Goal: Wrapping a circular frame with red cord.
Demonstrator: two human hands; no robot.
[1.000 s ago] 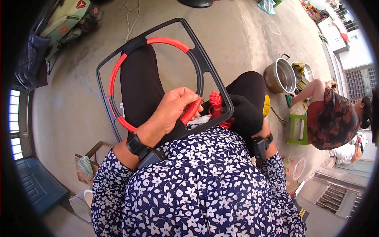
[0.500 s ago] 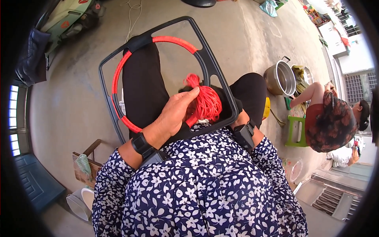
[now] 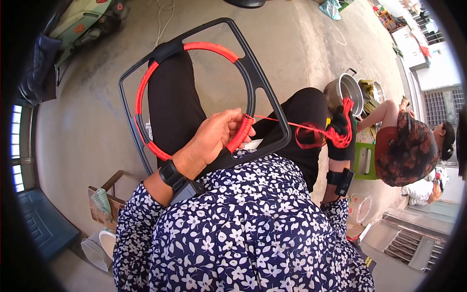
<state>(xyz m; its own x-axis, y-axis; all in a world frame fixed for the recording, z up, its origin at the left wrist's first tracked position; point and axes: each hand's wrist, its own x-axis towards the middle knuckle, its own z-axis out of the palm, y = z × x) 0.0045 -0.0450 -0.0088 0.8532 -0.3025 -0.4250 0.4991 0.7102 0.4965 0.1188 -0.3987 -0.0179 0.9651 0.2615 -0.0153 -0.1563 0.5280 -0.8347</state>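
Pictured at centre of the frame, on the lap: a black square frame (image 3: 250, 67) with a round inner ring (image 3: 209, 47), set at a slant across dark trousers (image 3: 172, 100). Bound around the ring in separate stretches: tightly coiled red cord. Clasped on the lower right arc of the ring, just right of centre: a bare left hand (image 3: 214, 136), thumb and fingers closed narrow over a coiled red stretch. Running from that stretch toward the right of the frame, over the black side bar: a single taut strand of red cord (image 3: 277, 120). At its far end, right of centre: a black-gloved right hand (image 3: 341, 127), closed on a loose bundle of the same cord, with loops dangling toward the lower left; cannot tell the exact set of each finger for the blur and the cord in front. Beneath both arms: a navy top with white flowers (image 3: 243, 224). Just behind the gloved hand, upper right: a metal pot (image 3: 334, 92). Farther right: a green stool (image 3: 366, 163) and a seated person (image 3: 411, 151) in a dark patterned top.
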